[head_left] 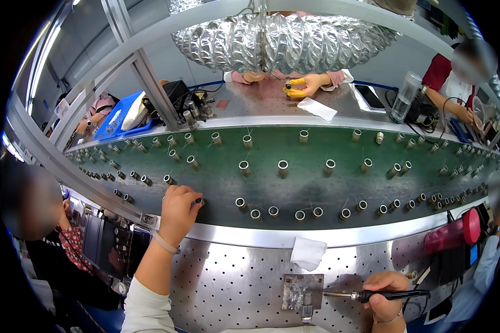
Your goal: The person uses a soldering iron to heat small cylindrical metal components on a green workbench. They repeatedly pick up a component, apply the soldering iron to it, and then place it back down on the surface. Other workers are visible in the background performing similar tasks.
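A tube (199,200) is pinched at the belt (219,180) by the left hand (178,209) — an iron (365,297) is gripped by the right hand (389,290), its tip (330,294) at a plate (294,287).

At the fingertips of the left grip (178,208), a small dark tube (199,201) is mostly hidden; whether it is pinched or only touched cannot be told. The right grip (387,291) covers part of the handle of the soldering iron (366,296). Below the left grip, the sleeve (145,311) is cut by the lower edge, as is the desk (222,283) between both grips. Left of the left grip, a co-worker's head (30,200) is blurred. Beyond both grips, a silver duct (283,41) hides most of another person, and tubes toward the far ends of the green belt (294,191) are too small to make out.
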Demonstrator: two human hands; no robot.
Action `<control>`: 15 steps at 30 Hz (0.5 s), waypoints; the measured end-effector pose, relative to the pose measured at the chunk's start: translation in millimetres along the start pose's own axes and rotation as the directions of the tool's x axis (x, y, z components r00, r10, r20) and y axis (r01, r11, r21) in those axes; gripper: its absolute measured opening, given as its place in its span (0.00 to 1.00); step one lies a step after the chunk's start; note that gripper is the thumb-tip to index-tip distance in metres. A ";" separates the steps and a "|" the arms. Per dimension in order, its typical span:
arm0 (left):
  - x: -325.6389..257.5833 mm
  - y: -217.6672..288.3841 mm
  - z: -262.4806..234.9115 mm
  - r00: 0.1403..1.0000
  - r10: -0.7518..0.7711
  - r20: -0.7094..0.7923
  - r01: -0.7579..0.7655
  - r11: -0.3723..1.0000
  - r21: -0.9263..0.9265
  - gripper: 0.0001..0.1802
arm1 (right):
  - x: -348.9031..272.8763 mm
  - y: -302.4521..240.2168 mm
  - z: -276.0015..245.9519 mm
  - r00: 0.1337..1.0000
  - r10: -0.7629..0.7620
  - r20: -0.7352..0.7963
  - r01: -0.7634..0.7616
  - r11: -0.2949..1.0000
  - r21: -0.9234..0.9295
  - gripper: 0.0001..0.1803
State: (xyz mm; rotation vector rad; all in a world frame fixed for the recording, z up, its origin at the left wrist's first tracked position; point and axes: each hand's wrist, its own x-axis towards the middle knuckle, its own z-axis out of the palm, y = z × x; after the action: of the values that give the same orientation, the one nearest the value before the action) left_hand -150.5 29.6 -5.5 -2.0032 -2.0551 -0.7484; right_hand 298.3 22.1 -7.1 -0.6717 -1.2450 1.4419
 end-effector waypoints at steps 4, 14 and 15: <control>0.3 60.2 -0.7 0.993 -0.012 0.118 0.053 0.932 -0.358 0.13 | 4.8 -9.2 10.6 0.999 0.039 -0.009 -0.038 0.998 0.057 0.11; -17.9 150.9 21.7 0.522 0.608 0.598 0.786 -0.072 -0.614 0.16 | 4.2 -11.0 7.5 0.996 0.075 0.040 -0.080 0.990 0.114 0.09; -19.0 151.0 24.8 0.488 0.652 0.580 0.800 -0.069 -0.596 0.16 | 3.4 -11.3 6.0 0.996 0.067 0.056 -0.073 0.992 0.100 0.09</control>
State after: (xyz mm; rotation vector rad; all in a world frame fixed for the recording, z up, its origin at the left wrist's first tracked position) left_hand 3.3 19.5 -0.9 -3.8712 -2.0380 -2.5029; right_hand 296.0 22.0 5.9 -0.6167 -1.1894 1.5790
